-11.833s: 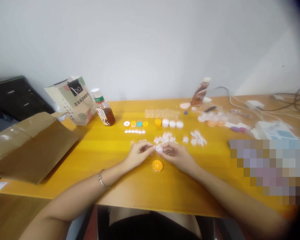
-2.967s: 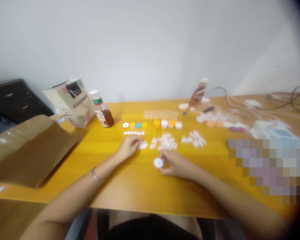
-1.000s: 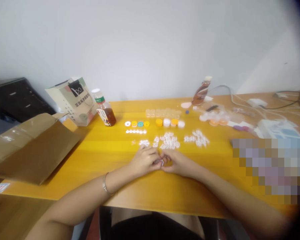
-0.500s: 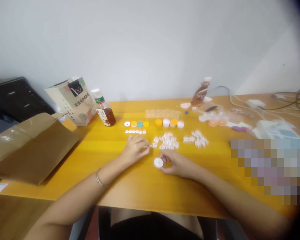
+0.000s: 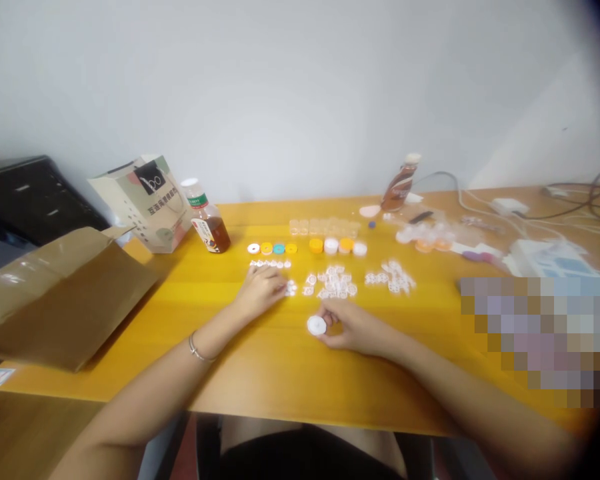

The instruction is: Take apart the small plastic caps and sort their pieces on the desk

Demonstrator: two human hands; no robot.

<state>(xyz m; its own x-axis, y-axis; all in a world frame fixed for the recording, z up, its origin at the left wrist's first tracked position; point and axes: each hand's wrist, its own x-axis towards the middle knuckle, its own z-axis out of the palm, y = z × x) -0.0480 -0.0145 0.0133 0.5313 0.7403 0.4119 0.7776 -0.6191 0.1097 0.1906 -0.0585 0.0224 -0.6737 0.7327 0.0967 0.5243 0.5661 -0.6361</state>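
Right hand (image 5: 347,323) on my feed has its fingers closed on a round white plastic disc (image 5: 317,325), thumb and forefinger at its right edge, flat side up toward the camera. Disc sits near the middle of the yellow-brown wooden tabletop (image 5: 260,380); can't tell if its underside touches the wood.

Left hand (image 5: 259,291) is palm down, fingertips at a small heap of white plastic bits (image 5: 291,288). Fingers look bent, but I can't tell if they pinch a piece: too small and blurred.

Handling, my read: disc is light and stiff, smooth enough to slip. I'd hold it by the rim, thumb and finger, top face left free. The bits look lighter still, probably easy to flick away or drop; one at a time by the edge, soft pinch. The pile of white openwork plastic pieces (image 5: 336,282) beyond the disc looks thin and liable to snag; I'd favour the outer rings over the thin spokes.

Behind the heap: a row of tiny white pieces (image 5: 267,265), then four round white, orange, teal and yellow caps (image 5: 279,249).
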